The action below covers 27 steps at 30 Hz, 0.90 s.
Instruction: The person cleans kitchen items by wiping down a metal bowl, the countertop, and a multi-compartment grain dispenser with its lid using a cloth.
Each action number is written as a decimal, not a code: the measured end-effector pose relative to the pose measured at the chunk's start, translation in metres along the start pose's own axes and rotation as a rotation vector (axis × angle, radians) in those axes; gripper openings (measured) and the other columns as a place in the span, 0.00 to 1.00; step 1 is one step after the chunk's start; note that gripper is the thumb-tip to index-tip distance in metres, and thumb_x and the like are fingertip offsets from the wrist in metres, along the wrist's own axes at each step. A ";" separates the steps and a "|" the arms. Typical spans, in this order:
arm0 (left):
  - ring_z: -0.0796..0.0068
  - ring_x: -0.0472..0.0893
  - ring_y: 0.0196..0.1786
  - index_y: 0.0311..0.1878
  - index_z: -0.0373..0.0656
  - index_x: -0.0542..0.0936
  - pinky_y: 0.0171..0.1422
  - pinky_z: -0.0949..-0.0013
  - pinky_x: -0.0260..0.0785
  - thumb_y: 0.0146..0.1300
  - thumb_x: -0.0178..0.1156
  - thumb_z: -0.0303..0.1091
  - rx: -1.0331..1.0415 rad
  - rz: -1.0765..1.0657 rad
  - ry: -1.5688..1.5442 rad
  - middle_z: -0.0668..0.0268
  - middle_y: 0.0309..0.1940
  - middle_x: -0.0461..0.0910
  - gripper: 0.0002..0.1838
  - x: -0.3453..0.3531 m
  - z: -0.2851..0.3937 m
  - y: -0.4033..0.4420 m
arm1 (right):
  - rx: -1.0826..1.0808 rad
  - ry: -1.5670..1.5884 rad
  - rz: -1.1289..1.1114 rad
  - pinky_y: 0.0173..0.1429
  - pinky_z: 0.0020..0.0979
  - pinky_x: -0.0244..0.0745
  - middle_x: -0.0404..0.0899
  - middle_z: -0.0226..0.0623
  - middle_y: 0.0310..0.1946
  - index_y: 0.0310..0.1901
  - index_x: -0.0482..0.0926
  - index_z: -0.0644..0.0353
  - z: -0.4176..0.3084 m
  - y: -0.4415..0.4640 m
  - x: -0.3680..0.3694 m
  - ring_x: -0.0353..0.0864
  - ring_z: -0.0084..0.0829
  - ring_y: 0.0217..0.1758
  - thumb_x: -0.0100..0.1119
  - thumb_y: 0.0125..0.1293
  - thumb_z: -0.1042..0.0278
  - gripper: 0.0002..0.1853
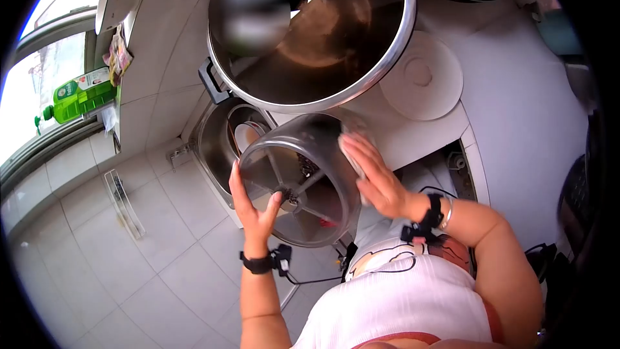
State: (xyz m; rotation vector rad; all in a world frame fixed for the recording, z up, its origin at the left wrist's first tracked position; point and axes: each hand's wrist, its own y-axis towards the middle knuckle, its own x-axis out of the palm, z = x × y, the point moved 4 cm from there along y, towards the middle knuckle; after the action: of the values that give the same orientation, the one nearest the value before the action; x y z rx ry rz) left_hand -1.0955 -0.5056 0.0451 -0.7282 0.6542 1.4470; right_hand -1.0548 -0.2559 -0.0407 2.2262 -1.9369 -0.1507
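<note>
Between my hands is a round, clear plastic tub (345,210), tilted so that its open rim faces left. Spoke-like ribs show inside it. My left hand (257,216) grips the near rim, with the thumb inside and the fingers outside. On the tub's far right side, my right hand (381,184) presses a pale, cloth-like piece (352,156) against the wall with fairly straight fingers. That piece is partly hidden and smeared by motion. Black straps with small devices are on both wrists.
A large steel pot (381,77) stands beyond the tub, beside a round translucent lid (445,84) on the counter. Below the tub lies a steel sink (216,139) with bowls (247,134). A green soap bottle (84,95) is on the window ledge at left.
</note>
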 end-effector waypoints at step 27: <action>0.48 0.51 0.72 0.71 0.36 0.48 0.73 0.55 0.43 0.57 0.57 0.60 0.144 -0.091 0.621 0.48 0.70 0.50 0.50 -0.012 0.001 -0.035 | -0.229 0.037 -0.222 0.74 0.42 0.44 0.55 0.43 0.69 0.66 0.63 0.60 -0.028 0.006 -0.001 0.49 0.41 0.74 0.46 0.66 0.65 0.26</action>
State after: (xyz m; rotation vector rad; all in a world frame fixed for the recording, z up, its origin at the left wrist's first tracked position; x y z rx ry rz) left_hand -1.0609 -0.5124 0.0568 -1.0881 1.1699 1.0688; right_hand -1.0552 -0.2534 -0.0125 2.2636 -1.5617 -0.3408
